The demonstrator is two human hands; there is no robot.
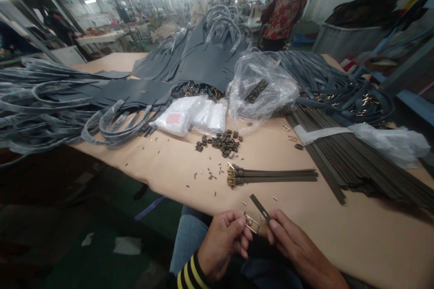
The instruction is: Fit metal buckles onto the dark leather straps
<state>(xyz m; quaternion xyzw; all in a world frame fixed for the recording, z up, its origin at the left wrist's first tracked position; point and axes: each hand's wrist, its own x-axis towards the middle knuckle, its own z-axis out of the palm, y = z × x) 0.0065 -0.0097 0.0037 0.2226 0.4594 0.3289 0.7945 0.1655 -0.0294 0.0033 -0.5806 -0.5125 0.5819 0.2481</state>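
My left hand (228, 239) pinches a gold buckle (252, 224) between thumb and fingers, at the table's front edge. Beside it, my right hand (288, 237) grips an olive strap (259, 206) close to a slot in it; the strap's end points up and to the left. Buckle and strap are close together, and I cannot tell whether they touch. Just beyond my hands lies a row of olive straps with gold buckles (278, 175), their buckles to the left. A heap of small olive loops (225, 143) sits behind that row.
A thick bundle of olive straps (359, 162), wrapped in white, lies at the right. White plastic packets (190, 115) and a clear bag (262, 86) stand behind the loops. Grey-blue panels (203, 61) and handles (117, 124) fill the back and left. A person (283, 13) is in the background.
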